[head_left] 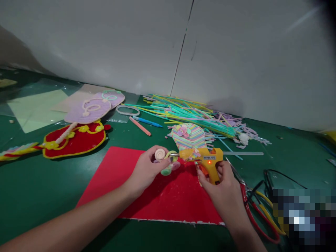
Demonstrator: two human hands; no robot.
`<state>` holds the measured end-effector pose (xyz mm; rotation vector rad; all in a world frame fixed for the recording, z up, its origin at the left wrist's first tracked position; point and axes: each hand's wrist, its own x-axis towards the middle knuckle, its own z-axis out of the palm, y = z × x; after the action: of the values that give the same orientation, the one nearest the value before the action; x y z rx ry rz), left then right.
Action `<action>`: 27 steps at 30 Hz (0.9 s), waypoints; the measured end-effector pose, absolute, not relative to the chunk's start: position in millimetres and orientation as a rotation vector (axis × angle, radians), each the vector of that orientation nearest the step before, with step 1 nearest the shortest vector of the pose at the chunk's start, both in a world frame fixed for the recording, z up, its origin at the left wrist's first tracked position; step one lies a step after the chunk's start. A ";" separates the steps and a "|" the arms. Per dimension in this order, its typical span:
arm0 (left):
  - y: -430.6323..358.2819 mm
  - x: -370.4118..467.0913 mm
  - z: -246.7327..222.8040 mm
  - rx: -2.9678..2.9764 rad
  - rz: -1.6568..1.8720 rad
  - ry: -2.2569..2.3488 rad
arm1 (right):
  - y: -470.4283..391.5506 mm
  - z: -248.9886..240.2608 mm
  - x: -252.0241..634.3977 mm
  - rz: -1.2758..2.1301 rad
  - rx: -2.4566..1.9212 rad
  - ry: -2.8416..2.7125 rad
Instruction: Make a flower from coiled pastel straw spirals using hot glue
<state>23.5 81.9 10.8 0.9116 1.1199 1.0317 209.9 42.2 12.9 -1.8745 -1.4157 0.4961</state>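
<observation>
My left hand (147,168) pinches a small flower piece (166,171) made of pastel coiled discs, cream, green and pink. My right hand (220,182) is wrapped round the handle of a yellow glue gun (201,154), its red light lit and a clear glue stick out of its back. The gun points left, its metal nozzle at the flower piece beside my left thumb; whether they touch I cannot tell. Both hands are above a red sheet (168,203). A striped pastel piece with a small flower (193,136) lies just behind the gun.
Red-handled scissors (262,224) lie right of my right hand, near a black cable (286,175). Pastel strips (189,113) are heaped at the back. Two markers (147,121), purple fan shapes (91,108) and a red fan (76,141) lie left of them.
</observation>
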 end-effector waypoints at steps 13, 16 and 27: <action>82.9 22.2 7.9 1.015 0.987 1.138 | 42.7 14.3 210.2 0.544 -1.886 -1.435; 82.8 22.1 8.3 1.048 1.003 1.145 | 43.5 12.7 211.0 0.537 -1.878 -1.462; 83.9 19.6 2.7 1.116 0.999 1.125 | 44.2 16.6 215.3 0.405 -1.894 -1.555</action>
<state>19.6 83.9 2.7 1.1165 1.1248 0.9987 215.3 44.2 16.6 -1.8942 -1.5549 0.4047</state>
